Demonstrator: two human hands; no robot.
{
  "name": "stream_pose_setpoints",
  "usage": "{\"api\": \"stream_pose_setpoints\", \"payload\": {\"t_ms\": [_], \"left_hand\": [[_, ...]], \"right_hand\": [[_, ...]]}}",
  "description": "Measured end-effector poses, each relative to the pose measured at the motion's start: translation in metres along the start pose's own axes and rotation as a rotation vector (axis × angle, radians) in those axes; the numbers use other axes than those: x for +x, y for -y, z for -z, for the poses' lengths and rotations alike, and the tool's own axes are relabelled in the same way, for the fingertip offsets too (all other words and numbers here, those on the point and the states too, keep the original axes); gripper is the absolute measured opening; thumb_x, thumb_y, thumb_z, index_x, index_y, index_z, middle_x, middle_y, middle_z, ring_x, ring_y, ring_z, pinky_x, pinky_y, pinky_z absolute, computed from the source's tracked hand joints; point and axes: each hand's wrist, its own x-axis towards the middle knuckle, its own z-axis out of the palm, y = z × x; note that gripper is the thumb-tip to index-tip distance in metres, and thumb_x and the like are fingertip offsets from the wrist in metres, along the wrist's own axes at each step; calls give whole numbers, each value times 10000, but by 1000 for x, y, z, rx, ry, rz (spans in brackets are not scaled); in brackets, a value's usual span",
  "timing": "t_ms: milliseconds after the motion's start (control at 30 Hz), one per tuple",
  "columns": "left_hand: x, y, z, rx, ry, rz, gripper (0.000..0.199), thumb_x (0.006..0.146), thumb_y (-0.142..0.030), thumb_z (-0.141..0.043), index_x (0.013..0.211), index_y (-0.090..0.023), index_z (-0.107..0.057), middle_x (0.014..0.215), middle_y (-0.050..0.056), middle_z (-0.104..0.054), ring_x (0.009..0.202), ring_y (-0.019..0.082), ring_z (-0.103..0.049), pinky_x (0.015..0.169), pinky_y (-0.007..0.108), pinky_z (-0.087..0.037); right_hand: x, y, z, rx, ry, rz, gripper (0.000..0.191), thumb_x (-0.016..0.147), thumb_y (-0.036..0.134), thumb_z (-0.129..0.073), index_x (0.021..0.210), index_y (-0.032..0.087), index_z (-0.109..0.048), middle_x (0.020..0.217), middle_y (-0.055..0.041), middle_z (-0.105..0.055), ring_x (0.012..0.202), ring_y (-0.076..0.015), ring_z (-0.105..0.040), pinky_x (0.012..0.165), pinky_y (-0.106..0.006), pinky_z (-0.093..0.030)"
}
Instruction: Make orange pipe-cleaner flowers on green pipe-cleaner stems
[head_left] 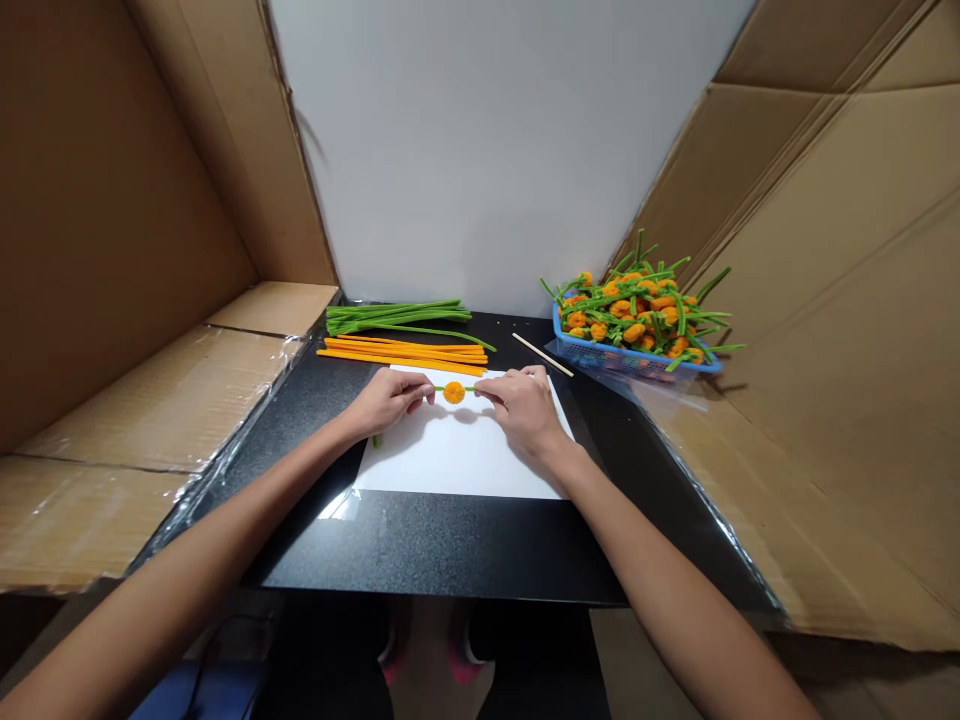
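While left grip and right grip pinch green stem either side of orange puff, over white paper, puff looks formed; right beyond paper, blue basket holds similar pieces; beyond paper, green strips and orange strips lie unworked.

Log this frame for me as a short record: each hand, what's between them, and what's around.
left hand: pinches one side of the green stem
right hand: pinches its other side
between hands: orange flower, above white paper
beyond paper: green strips, orange strips
far right: blue basket of similar flowers
nearer right: pale stick
surface: black table
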Motion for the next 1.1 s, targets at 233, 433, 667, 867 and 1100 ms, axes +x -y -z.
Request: {"api": "stream_pose_setpoints", "payload": {"t_ms": [233, 433, 667, 867, 1100], "left_hand": [[-1, 2, 1, -20, 36, 10, 398, 927, -477, -506, 778, -162, -698, 552, -25, -539, 492, 102, -435, 510, 207, -299], [-5, -13, -8, 189, -41, -91, 378, 959, -407, -460, 876, -162, -736, 572, -17, -582, 508, 107, -451, 554, 218, -309], [-9, -32, -15, 236, -62, -110, 333, 981, -371, -467, 924, -164, -721, 680, -2, -649, 554, 101, -493, 580, 215, -326], [-12, -36, -22, 253, -179, -104, 319, 907, -469, -618, 909, -170, -728, 585, -27, -576, 527, 96, -483, 561, 211, -318], [-13, -41, -32, 95, -348, -74, 166, 848, -340, -685, 846, -190, -756, 503, -57, -516, 477, 77, -416, 531, 201, -311]], "right_hand": [[-1, -6, -3, 57, 31, 1, 257, 890, 85, -562, 907, 255, -753, 876, -8, -780, 793, -176, -655, 832, -367, -261], [-5, 5, -4, 128, 35, -6, 240, 931, 229, -596, 1145, 224, -704, 927, -67, -754, 951, -238, -655, 931, -400, -342], [-4, 24, -2, 549, 27, -71, 162, 905, 207, -594, 960, 214, -746, 910, -30, -764, 843, -176, -690, 739, -278, -487], [-4, 24, -5, 691, 32, -160, 78, 859, 205, -627, 882, 181, -697, 825, -34, -751, 785, -169, -712, 646, -239, -481], [-3, 22, -8, 763, 8, -194, 78, 866, 256, -614, 864, 181, -634, 730, -14, -717, 703, -159, -690, 662, -253, -465]]}}
